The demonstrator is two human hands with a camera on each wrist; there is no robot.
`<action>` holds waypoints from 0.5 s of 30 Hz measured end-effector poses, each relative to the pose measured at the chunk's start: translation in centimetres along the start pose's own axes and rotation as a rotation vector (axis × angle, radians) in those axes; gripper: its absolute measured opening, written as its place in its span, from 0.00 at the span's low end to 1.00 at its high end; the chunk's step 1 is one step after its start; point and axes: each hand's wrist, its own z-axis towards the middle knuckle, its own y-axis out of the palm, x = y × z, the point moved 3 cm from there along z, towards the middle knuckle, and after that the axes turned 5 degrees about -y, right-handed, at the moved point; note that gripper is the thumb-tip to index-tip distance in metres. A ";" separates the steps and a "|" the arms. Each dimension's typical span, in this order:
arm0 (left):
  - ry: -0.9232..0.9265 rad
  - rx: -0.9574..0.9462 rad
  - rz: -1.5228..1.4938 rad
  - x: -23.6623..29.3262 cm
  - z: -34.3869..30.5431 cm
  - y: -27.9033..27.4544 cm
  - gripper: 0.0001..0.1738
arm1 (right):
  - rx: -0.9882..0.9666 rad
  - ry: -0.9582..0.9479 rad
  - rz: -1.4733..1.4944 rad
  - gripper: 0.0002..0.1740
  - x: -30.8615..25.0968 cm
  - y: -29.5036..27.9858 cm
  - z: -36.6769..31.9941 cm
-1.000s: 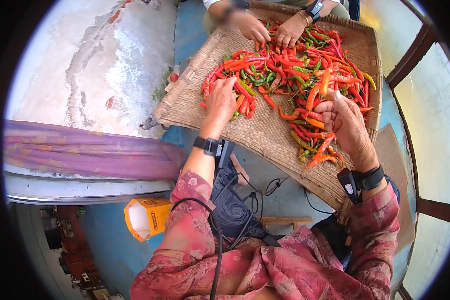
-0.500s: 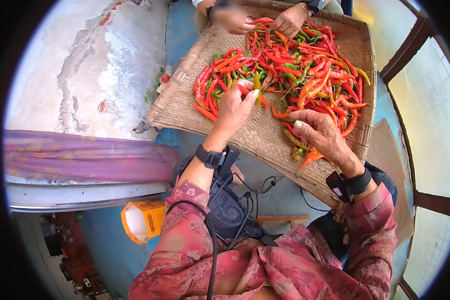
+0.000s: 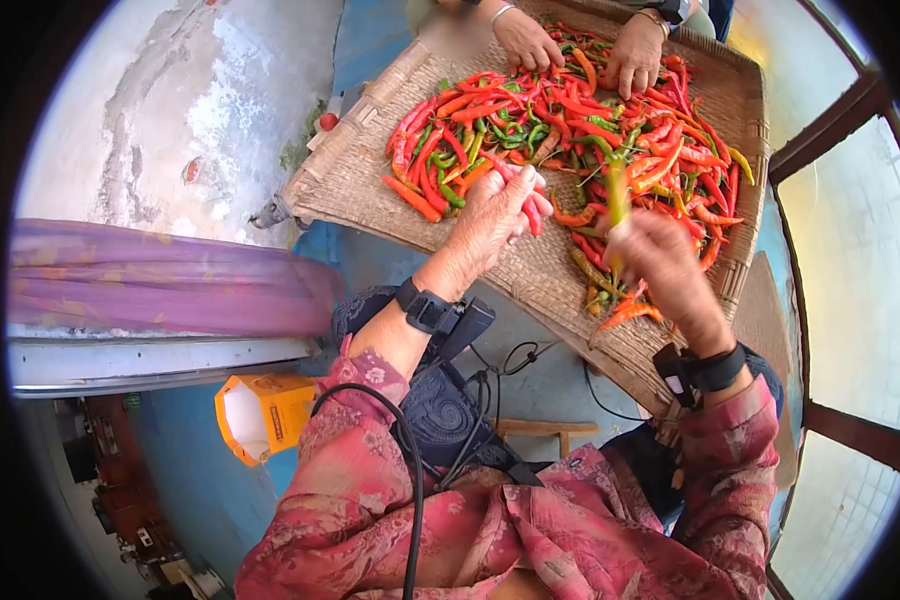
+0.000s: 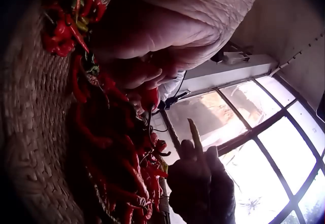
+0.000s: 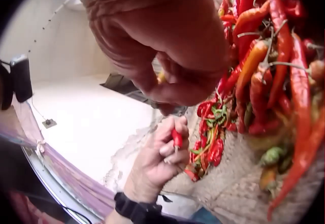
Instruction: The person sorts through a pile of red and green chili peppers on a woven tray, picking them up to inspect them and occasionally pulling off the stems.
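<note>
My left hand (image 3: 492,218) grips a red chili pepper (image 3: 533,212) over the front part of the woven tray (image 3: 345,150). The right wrist view shows this red chili sticking out between the fingers, stem down. To the right, my blurred right hand (image 3: 667,268) pinches a yellow-green chili pepper (image 3: 617,195), held upright above the tray. Red, orange and green chilies (image 3: 660,150) are heaped on the tray's right side. A smaller group of chilies (image 3: 435,165) spreads at the left, beyond my left hand.
Across the tray, another person's hands (image 3: 635,58) reach into the far edge of the heap. An orange box (image 3: 285,415) stands at lower left, near a purple curtain (image 3: 170,275). A wooden stool (image 3: 550,428) and black cables (image 3: 515,360) lie below the tray.
My left hand lifted from the left chilies with a red and a yellow-green one. The yellow-green chili is now in my right hand, which left the heap; the red one stays in my left.
</note>
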 end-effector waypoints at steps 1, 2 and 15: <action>-0.032 -0.035 -0.030 -0.2 0.0 -0.1 0.13 | 0.066 -0.098 0.232 0.15 -0.5 -0.6 0.5; -0.029 -0.026 -0.030 -0.6 -0.1 0.2 0.13 | 0.130 -0.195 0.465 0.16 -0.9 -1.1 0.8; 0.359 -0.158 0.893 1.0 1.0 -1.0 0.17 | -0.123 -0.047 -0.300 0.13 2.4 1.8 -0.3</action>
